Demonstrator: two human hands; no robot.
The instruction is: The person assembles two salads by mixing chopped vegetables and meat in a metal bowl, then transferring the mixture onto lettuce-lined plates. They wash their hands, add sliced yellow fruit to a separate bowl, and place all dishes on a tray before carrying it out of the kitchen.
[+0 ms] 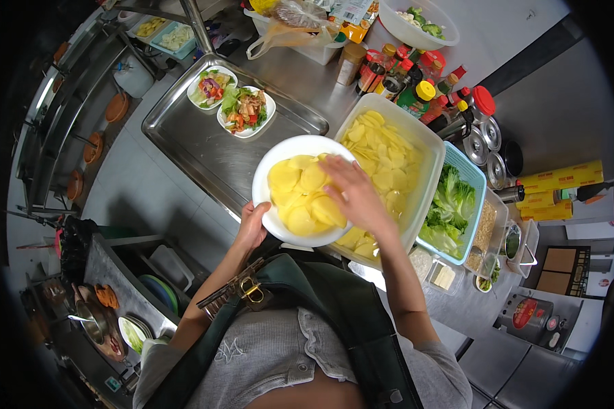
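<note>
My left hand grips the rim of a white round bowl at its lower left, the thumb over the edge. Thin yellow potato slices are heaped in it. Over the bowl's right side is my right hand, slightly blurred, its fingers apart and reaching onto the slices. I see no slice held in it, though its underside is hidden. Just right of the bowl, a large clear tub contains many more potato slices in liquid, partly covered by my right hand and forearm.
A steel tray at the left bears two small plates of salad. Right of the tub stands a light blue basket of lettuce. Sauce bottles crowd the back, near a white bowl of broccoli. Yellow boxes lie farther right.
</note>
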